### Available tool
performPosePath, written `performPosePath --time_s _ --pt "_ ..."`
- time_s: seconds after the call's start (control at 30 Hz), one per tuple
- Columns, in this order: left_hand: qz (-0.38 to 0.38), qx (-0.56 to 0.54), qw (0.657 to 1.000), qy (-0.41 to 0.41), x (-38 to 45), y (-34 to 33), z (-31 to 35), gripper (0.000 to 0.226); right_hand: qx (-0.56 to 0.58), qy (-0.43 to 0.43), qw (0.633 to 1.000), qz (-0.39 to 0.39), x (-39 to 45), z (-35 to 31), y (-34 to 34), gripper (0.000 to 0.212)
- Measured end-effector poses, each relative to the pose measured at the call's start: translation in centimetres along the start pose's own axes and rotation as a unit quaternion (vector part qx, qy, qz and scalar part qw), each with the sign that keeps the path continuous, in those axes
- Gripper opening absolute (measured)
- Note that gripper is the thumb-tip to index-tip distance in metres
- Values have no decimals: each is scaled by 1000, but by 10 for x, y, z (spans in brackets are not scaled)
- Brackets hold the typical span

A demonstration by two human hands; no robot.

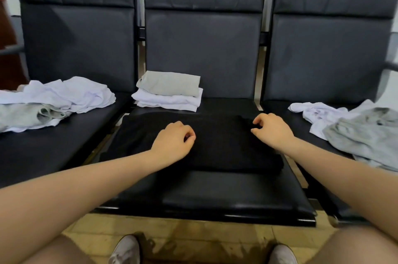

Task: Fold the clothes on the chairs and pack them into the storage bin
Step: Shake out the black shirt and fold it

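Note:
A black garment point(217, 141) lies partly folded and flat on the middle chair seat point(215, 197). My left hand point(172, 142) rests on its middle with the fingers curled in. My right hand point(272, 129) pinches the cloth at the garment's right edge. Behind the garment, a folded stack point(169, 91) sits on the same seat: a grey piece on top of white ones. No storage bin is in view.
Unfolded white and grey clothes point(49, 102) lie heaped on the left chair. Another white and grey heap point(353, 132) lies on the right chair. Three black padded chairs stand in a row with metal arms between them. My shoes point(125, 250) are on the tiled floor below.

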State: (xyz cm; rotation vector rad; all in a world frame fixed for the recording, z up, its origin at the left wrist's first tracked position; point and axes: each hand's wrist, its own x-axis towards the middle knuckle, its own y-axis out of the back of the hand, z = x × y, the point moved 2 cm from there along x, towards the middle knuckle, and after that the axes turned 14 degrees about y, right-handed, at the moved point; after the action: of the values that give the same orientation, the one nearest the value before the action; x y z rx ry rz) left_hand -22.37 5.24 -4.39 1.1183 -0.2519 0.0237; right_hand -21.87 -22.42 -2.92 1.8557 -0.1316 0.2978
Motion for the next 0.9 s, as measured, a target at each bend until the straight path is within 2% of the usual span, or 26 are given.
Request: performPosePath --time_s 0.1,0.23,0.3,0.4,0.47,0.67,0.8,0.9 --pt "-28 -17 999 -1 -9 2 18 18 22 -57 998 -20 -15 12 13 18" --pt "-66 -5 998 -5 -15 -2 30 21 18 -53 996 -65 -28 15 13 10" --pt "-76 4 997 -9 -12 -4 33 21 22 -51 995 -77 -30 13 11 15" --pt "-81 23 996 -2 -7 -10 31 25 52 -95 991 -79 -33 10 11 41" --pt "-87 42 995 3 -7 -15 26 32 61 -125 986 -88 -36 8 10 49" --pt "-76 70 994 -16 -3 -27 22 37 77 -145 981 -105 -36 2 -5 38" --pt "-97 35 995 -10 5 -28 20 30 182 -180 964 -69 -34 3 -6 34" --pt "-80 3 997 -20 11 -23 19 15 326 -211 921 5 -31 -2 -7 21"
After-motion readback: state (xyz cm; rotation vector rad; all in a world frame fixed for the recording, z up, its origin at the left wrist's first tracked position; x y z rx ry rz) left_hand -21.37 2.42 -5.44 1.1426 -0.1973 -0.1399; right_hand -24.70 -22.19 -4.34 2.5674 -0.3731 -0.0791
